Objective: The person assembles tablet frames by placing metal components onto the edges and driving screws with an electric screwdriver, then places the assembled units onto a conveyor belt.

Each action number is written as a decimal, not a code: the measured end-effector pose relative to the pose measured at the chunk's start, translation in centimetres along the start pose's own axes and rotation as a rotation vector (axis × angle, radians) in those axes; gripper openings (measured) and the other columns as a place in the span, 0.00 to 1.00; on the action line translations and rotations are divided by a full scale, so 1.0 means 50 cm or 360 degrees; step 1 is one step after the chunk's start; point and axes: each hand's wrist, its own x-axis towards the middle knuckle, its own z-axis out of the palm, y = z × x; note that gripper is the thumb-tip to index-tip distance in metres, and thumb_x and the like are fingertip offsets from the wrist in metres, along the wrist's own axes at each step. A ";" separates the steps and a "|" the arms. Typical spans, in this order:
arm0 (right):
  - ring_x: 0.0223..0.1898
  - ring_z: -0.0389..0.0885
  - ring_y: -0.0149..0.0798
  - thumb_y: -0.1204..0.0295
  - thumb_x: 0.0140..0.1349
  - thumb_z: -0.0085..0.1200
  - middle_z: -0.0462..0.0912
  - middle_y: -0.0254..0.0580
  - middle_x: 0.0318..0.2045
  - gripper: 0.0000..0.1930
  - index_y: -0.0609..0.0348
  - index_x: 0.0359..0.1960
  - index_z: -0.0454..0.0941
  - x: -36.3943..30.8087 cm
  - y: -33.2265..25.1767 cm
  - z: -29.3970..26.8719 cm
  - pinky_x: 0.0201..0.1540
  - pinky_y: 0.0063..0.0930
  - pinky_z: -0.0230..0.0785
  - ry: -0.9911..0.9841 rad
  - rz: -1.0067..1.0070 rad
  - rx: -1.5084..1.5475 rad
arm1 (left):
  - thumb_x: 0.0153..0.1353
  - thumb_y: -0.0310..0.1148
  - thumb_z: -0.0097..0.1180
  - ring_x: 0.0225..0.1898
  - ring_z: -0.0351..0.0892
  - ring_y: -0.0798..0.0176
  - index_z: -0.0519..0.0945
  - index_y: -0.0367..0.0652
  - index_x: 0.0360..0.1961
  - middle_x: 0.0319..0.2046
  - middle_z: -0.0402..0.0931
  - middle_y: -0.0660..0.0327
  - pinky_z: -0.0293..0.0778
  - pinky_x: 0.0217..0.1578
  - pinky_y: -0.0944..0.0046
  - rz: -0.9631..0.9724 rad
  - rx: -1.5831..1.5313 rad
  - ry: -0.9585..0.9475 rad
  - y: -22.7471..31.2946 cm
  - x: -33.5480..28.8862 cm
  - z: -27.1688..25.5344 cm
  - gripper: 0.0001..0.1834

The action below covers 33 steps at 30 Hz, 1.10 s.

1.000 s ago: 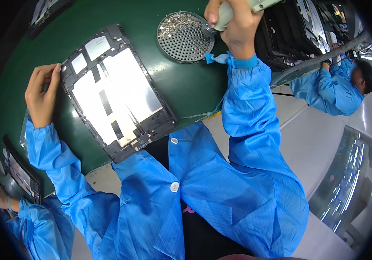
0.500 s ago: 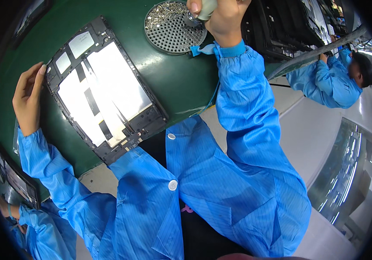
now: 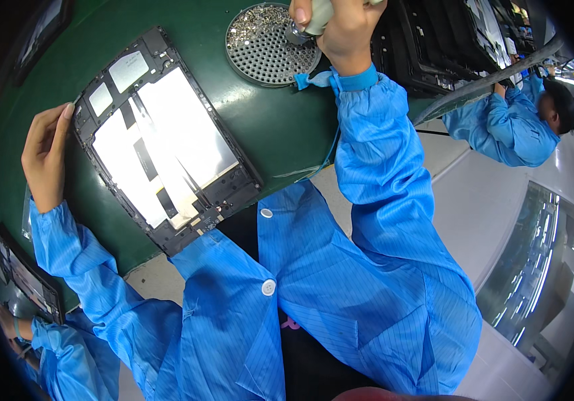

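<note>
An opened tablet [image 3: 190, 130], its battery packs and circuit parts bared, lies tilted on the green table in front of me. At its upper left edge, my left hand [image 3: 47, 157] has bent fingers, with a fingertip against the corner of the frame. My right hand [image 3: 348, 37] is wrapped round a pale green powered screwdriver [image 3: 318, 17] with a metal collar. This tool is over the right side of a round screw tray [image 3: 270, 63], a perforated plate with many small screws heaped at its far left. The screwdriver's tip is hidden.
Stacked black tablet housings or trays [image 3: 427, 40] stand at the far right. Another device [image 3: 43, 33] lies at the far left, and one more [image 3: 29, 274] at the near left, beside a co-worker's arm [image 3: 66, 347]. A second person [image 3: 514, 120] sits to the right.
Everything in view has shifted very slightly, as from a small head movement. Both hands keep nearly the same places at the tablet and over the screw tray.
</note>
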 end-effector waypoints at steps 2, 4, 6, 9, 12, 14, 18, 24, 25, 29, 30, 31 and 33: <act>0.12 0.68 0.26 0.74 0.66 0.49 0.74 0.38 0.14 0.10 0.71 0.33 0.78 -0.001 0.001 -0.001 0.15 0.18 0.62 0.0006 0.0001 -0.0009 | 0.66 0.29 0.58 0.41 0.77 0.71 0.83 0.34 0.45 0.39 0.78 0.63 0.71 0.45 0.72 0.0040 0.0026 0.0002 -0.002 0.003 -0.002 0.10; 0.12 0.69 0.26 0.75 0.66 0.49 0.75 0.38 0.15 0.10 0.71 0.33 0.78 -0.002 0.004 -0.001 0.15 0.19 0.62 0.0013 -0.0003 -0.0018 | 0.67 0.29 0.57 0.40 0.76 0.71 0.82 0.33 0.46 0.37 0.77 0.63 0.71 0.44 0.72 0.0012 -0.0108 -0.0088 -0.007 0.007 -0.008 0.11; 0.13 0.70 0.27 0.76 0.66 0.49 0.77 0.40 0.19 0.08 0.70 0.36 0.77 0.003 0.007 0.003 0.15 0.19 0.63 -0.0003 -0.0094 -0.0021 | 0.67 0.29 0.57 0.39 0.76 0.71 0.82 0.32 0.46 0.37 0.77 0.63 0.71 0.44 0.72 -0.0019 -0.0144 -0.0111 -0.001 0.008 -0.010 0.12; 0.13 0.71 0.27 0.76 0.66 0.50 0.80 0.44 0.24 0.08 0.70 0.40 0.76 0.000 -0.015 0.025 0.15 0.19 0.64 0.0156 0.0085 0.0057 | 0.68 0.30 0.56 0.39 0.76 0.71 0.82 0.32 0.47 0.38 0.76 0.63 0.71 0.44 0.72 -0.0147 -0.0233 -0.0131 0.003 0.007 -0.014 0.12; 0.13 0.71 0.28 0.75 0.66 0.50 0.82 0.48 0.27 0.09 0.70 0.43 0.76 -0.001 -0.013 0.025 0.15 0.20 0.65 0.0153 0.0119 0.0019 | 0.68 0.30 0.57 0.40 0.76 0.70 0.83 0.33 0.47 0.39 0.76 0.63 0.72 0.45 0.71 -0.0216 -0.0344 -0.0131 -0.002 0.007 -0.015 0.12; 0.13 0.71 0.28 0.75 0.66 0.50 0.82 0.49 0.27 0.09 0.70 0.42 0.76 -0.002 -0.018 0.024 0.15 0.20 0.65 0.0130 0.0110 0.0032 | 0.67 0.30 0.57 0.41 0.77 0.70 0.83 0.32 0.46 0.38 0.76 0.62 0.72 0.45 0.72 -0.0184 -0.0407 -0.0148 0.001 0.009 -0.016 0.12; 0.13 0.72 0.31 0.73 0.66 0.49 0.80 0.50 0.24 0.10 0.70 0.39 0.76 0.014 -0.039 0.065 0.16 0.22 0.66 0.0112 0.0019 0.0199 | 0.65 0.29 0.59 0.38 0.77 0.70 0.83 0.31 0.44 0.34 0.76 0.62 0.72 0.43 0.71 -0.0143 -0.0392 -0.0211 0.013 0.000 -0.024 0.12; 0.11 0.70 0.29 0.69 0.66 0.54 0.77 0.40 0.17 0.11 0.68 0.33 0.78 0.057 -0.101 0.262 0.14 0.21 0.62 -0.0385 0.0216 0.0226 | 0.63 0.29 0.61 0.35 0.78 0.68 0.84 0.31 0.42 0.32 0.78 0.60 0.73 0.39 0.70 -0.0064 -0.0619 -0.0343 0.034 0.006 0.012 0.12; 0.11 0.70 0.28 0.71 0.66 0.53 0.77 0.39 0.15 0.10 0.68 0.33 0.78 0.067 -0.072 0.310 0.14 0.21 0.61 -0.0370 0.0116 0.0340 | 0.62 0.29 0.62 0.34 0.81 0.67 0.84 0.31 0.42 0.34 0.80 0.59 0.77 0.39 0.69 -0.0054 -0.0689 -0.0328 0.031 0.007 0.012 0.12; 0.11 0.70 0.28 0.72 0.66 0.53 0.79 0.39 0.19 0.09 0.68 0.33 0.78 0.075 -0.035 0.404 0.15 0.21 0.63 -0.0593 0.0193 0.0512 | 0.62 0.31 0.63 0.34 0.82 0.66 0.84 0.30 0.42 0.35 0.83 0.57 0.79 0.39 0.68 -0.0233 -0.0854 -0.0298 0.023 0.003 0.016 0.13; 0.12 0.71 0.28 0.73 0.66 0.52 0.79 0.40 0.20 0.09 0.68 0.34 0.78 0.074 -0.022 0.417 0.15 0.20 0.63 -0.0667 0.0230 0.0514 | 0.62 0.31 0.63 0.35 0.83 0.66 0.84 0.31 0.42 0.34 0.84 0.56 0.80 0.40 0.68 -0.0174 -0.0813 -0.0293 0.021 0.002 0.014 0.13; 0.12 0.71 0.28 0.73 0.66 0.52 0.79 0.40 0.20 0.09 0.68 0.34 0.78 0.065 -0.010 0.428 0.15 0.20 0.63 -0.0690 0.0238 0.0506 | 0.62 0.31 0.63 0.35 0.83 0.66 0.84 0.31 0.42 0.34 0.84 0.56 0.80 0.40 0.68 -0.0182 -0.0829 -0.0274 0.019 0.002 0.012 0.13; 0.13 0.71 0.28 0.73 0.65 0.53 0.79 0.40 0.21 0.08 0.69 0.33 0.78 0.045 0.001 0.448 0.16 0.20 0.63 -0.0578 0.0155 0.0547 | 0.63 0.29 0.60 0.37 0.81 0.67 0.83 0.31 0.43 0.36 0.81 0.59 0.77 0.41 0.69 -0.0185 -0.0868 -0.0333 0.014 0.000 0.011 0.12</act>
